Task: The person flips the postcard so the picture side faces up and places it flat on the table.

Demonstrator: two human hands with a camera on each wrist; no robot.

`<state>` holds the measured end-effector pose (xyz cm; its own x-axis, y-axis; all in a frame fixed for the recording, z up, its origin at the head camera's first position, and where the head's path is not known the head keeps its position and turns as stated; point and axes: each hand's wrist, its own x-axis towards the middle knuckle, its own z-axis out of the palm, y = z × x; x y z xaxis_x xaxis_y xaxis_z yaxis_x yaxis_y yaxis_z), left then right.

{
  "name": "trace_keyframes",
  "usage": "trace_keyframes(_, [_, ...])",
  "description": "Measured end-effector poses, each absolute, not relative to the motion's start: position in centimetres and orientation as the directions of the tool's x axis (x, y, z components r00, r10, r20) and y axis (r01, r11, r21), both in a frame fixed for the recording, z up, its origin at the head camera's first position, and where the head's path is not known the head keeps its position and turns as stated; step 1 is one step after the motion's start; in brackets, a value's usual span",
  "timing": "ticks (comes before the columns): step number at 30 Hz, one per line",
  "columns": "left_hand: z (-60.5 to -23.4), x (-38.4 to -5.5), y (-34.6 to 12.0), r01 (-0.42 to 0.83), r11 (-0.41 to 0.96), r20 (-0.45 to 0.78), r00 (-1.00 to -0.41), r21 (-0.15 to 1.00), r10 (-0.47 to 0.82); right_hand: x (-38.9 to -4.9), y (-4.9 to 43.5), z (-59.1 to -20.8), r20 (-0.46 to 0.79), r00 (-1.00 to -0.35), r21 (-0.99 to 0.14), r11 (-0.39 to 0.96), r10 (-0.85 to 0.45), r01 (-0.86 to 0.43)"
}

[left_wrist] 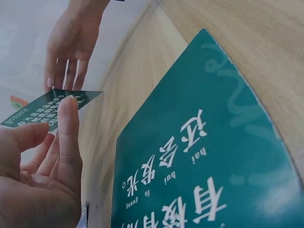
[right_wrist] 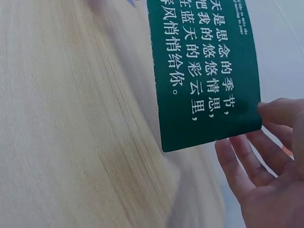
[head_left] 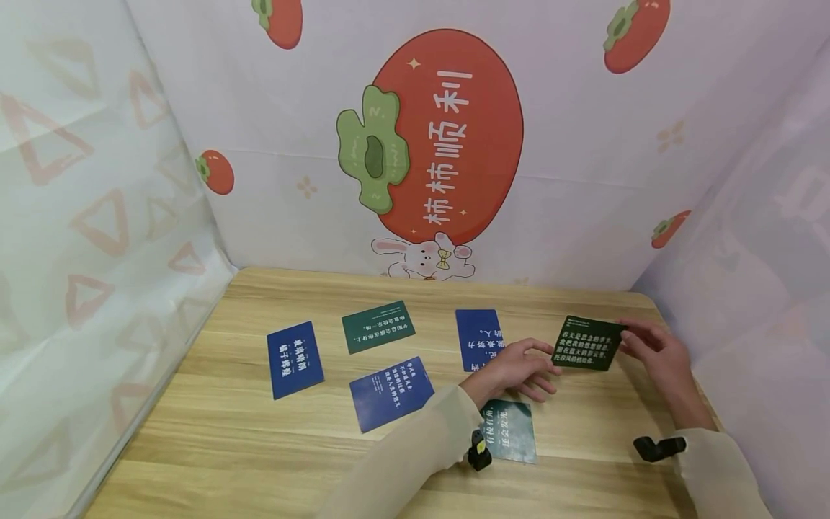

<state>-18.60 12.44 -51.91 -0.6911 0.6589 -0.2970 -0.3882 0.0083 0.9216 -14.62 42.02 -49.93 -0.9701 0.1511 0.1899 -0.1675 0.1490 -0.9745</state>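
Note:
A dark green card (head_left: 588, 343) with white writing is raised above the table toward the right. My right hand (head_left: 663, 364) pinches its right edge, thumb on the printed face and fingers behind, as the right wrist view shows. At the card's left edge is my left hand (head_left: 517, 369), its fingers extended and loosely spread; whether they touch the card cannot be told. Beyond the left hand lies a blue card (head_left: 478, 328), partly covered by it. A glossy green card (left_wrist: 204, 123) lies below the left wrist, partly hidden by the sleeve in the head view.
Farther left on the wooden table (head_left: 214, 440) lie a green card (head_left: 379, 326), a blue card (head_left: 392, 393) and another blue card (head_left: 295, 359), all apart. Printed cloth (head_left: 558, 180) hangs behind the table and along both sides. Each wrist carries a small black camera.

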Motion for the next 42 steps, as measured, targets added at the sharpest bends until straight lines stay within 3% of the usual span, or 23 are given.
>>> trace_keyframes(14, [-52.0, -18.3, 12.7, -0.412, 0.034, -0.335, -0.685, 0.91, 0.647, -14.1, 42.4, -50.3, -0.003, -0.988, -0.838, 0.539, 0.155, 0.087])
trace_keyframes(30, [-52.5, -18.1, 12.6, -0.437, 0.079, -0.377, -0.654, 0.896, 0.656, -14.0, 42.7, -51.5, 0.072, -0.99, -0.819, 0.574, 0.118, 0.009])
trace_keyframes(42, [-52.1, -18.3, 12.3, -0.448, 0.123, -0.412, -0.633, 0.886, 0.655, -14.0, 43.3, -52.0, 0.006, -0.994, -0.881, 0.471, 0.113, 0.048])
